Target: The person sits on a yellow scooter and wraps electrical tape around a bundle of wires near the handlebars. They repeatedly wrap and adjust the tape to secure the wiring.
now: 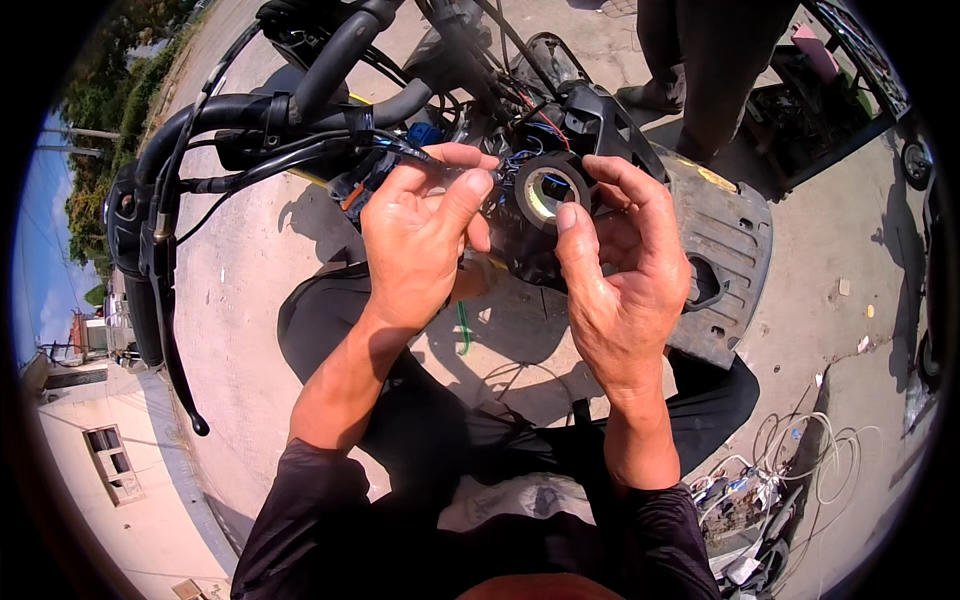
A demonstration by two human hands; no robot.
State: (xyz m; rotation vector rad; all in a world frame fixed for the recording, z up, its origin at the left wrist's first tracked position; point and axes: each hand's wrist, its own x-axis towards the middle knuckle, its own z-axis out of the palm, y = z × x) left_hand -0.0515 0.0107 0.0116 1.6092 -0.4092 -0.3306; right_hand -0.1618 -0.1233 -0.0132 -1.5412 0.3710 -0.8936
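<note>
Dark sleeves (305, 515) are lying nearest me. I'm seeing the right hand (630, 270) pinching a tape roll (577, 178) before the wires (517, 158), probably light, firm, best gripped by its rim. The left hand's (420, 235) fingertips are pinching something unclear. Handlebar (230, 112) is crowding left; room is opening lapward.

Strong sunlight hits pale concrete ground (240, 290), with a cream wall (160, 460), its window (113, 465), green trees (95, 110) and blue sky (45, 240) leftward.
</note>
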